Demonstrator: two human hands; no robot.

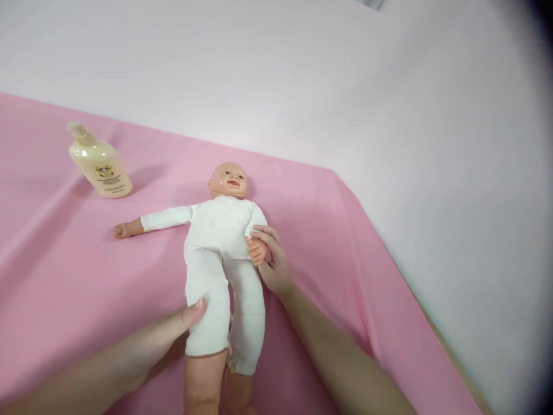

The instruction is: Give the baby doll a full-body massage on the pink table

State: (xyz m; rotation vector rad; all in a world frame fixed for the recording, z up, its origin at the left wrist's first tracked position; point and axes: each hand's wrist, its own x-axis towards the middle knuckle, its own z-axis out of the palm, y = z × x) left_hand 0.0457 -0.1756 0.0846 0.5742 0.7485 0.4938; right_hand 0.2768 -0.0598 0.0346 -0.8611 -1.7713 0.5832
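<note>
A baby doll [220,225] with a white cloth body lies face up, its head away from me. My left hand [177,328] is wrapped around the doll's leg on the left, thumb on top near the knee; its other fingers are mostly hidden beneath. At the doll's other side, my right hand [274,259] is closed around the bent arm just by the doll's small hand [256,251], fingertips over the sleeve. The doll's other arm [168,219] stretches out to the left over the cloth.
A pale yellow pump bottle [101,164] with a printed label stands on the pink cloth [328,230] at the upper left. The cloth-covered table edge slopes down to the right. Beyond it is a plain whitish surface [432,144].
</note>
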